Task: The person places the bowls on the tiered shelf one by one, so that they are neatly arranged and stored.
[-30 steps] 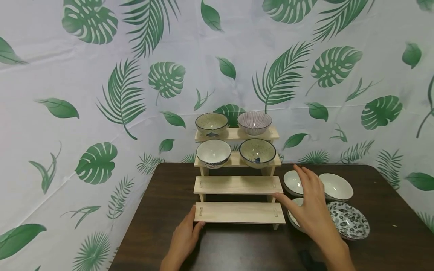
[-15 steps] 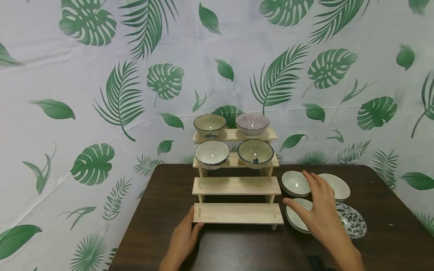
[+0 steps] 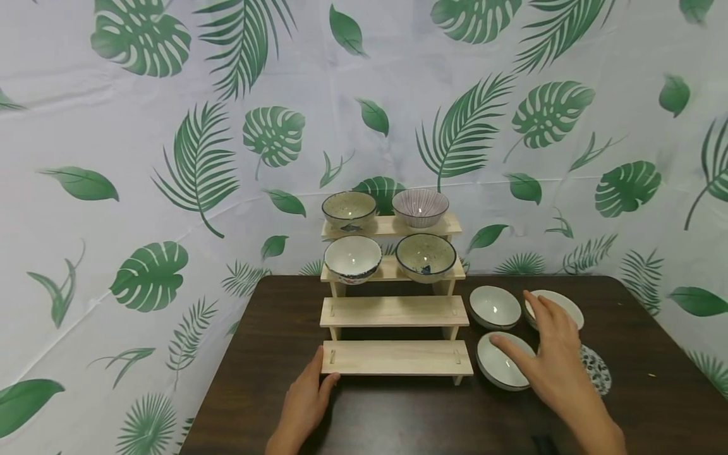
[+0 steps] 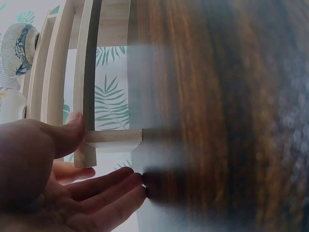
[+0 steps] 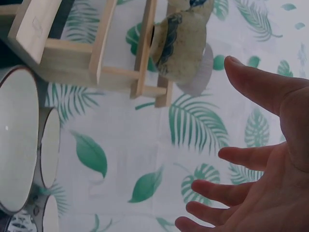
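A stepped wooden stand with several shelves stands on the dark table. My left hand holds the left end of its lowest shelf; in the left wrist view the thumb lies on the shelf's front edge and the other fingers reach past the end. To the right of the stand, my right hand hovers over the bowls, fingers spread and nothing in them. Just left of its thumb is a white bowl. Behind stand a second white bowl and a wider white one, partly covered by the fingers.
Speckled olive bowls, a white bowl and a striped bowl occupy the upper two shelves. A black-and-white floral dish shows behind my right hand. A leaf-print cloth hangs behind the table.
My right hand has moved right, away from the stand, uncovering more of the two nearer white bowls and covering more of the floral dish. My left hand keeps its place on the stand.
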Tool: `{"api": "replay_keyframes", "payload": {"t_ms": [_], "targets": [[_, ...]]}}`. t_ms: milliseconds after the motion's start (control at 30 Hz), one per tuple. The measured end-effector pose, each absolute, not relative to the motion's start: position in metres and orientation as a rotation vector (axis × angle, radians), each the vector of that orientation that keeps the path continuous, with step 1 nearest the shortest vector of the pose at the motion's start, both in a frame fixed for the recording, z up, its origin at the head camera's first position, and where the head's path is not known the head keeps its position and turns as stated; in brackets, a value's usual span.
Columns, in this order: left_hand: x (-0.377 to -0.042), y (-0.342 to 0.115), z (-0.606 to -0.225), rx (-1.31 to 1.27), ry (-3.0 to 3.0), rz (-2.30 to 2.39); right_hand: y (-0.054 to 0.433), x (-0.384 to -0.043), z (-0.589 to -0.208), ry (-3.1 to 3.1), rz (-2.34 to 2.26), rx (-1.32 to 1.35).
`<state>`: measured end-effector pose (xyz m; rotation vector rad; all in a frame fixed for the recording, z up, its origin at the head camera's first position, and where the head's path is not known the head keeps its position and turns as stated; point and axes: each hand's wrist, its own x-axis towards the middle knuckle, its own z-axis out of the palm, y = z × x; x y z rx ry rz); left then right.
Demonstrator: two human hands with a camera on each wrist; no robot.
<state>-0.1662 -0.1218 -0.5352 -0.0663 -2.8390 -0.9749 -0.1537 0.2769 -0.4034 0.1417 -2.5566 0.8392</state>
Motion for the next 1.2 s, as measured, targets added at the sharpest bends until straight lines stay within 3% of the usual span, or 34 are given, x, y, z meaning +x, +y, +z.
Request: {"api": "replay_keyframes", "payload": {"t_ms": [1200], "targets": [[-0.164,-0.121,-0.530,-0.078,-2.838,-0.984,0.364,-0.168,-0.415,-2.953,0.686,-0.103]]}}
